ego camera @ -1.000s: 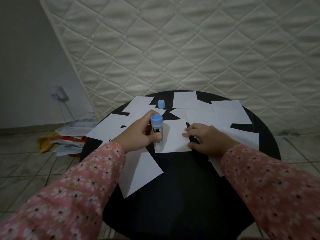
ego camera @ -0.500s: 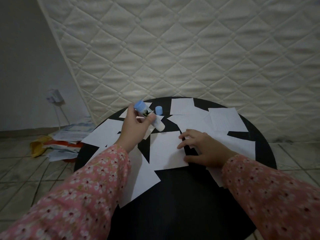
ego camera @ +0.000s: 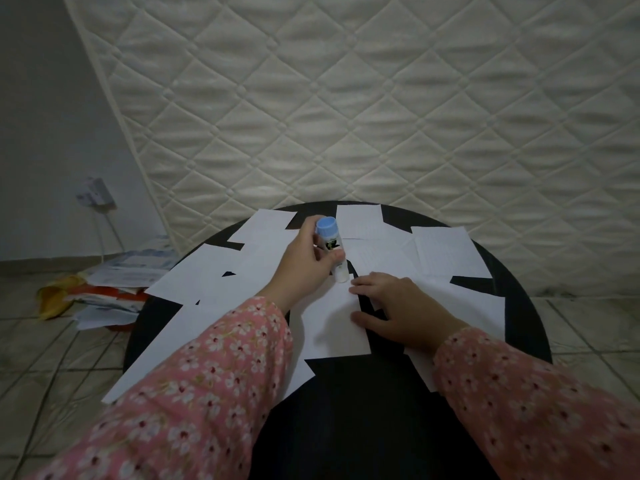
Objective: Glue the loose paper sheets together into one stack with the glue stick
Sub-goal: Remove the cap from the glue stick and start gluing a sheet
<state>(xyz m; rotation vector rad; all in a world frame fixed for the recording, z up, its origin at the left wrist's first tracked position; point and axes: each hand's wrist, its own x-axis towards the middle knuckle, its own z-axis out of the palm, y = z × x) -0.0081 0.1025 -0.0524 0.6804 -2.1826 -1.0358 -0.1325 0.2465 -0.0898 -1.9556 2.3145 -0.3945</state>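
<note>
My left hand (ego camera: 306, 259) grips a white glue stick (ego camera: 331, 252) with a blue end, tilted, its lower tip touching the top edge of a white sheet (ego camera: 334, 322) at the table's middle. On that sheet's right edge lies my right hand (ego camera: 394, 311), fingers spread and pressing it flat. Several more loose white sheets (ego camera: 446, 252) are scattered over the round black table (ego camera: 363, 417). The glue stick's cap is hidden behind my left hand.
A quilted mattress (ego camera: 381, 98) leans upright right behind the table. A heap of papers and packets (ego camera: 114, 282) lies on the tiled floor at the left, under a wall socket with a cable (ego camera: 95, 195). One sheet (ego camera: 166, 348) overhangs the table's left rim.
My left hand lifted the glue stick off the sheet toward the far side, then brought it back down to the sheet's top edge. My right hand stayed on the sheet.
</note>
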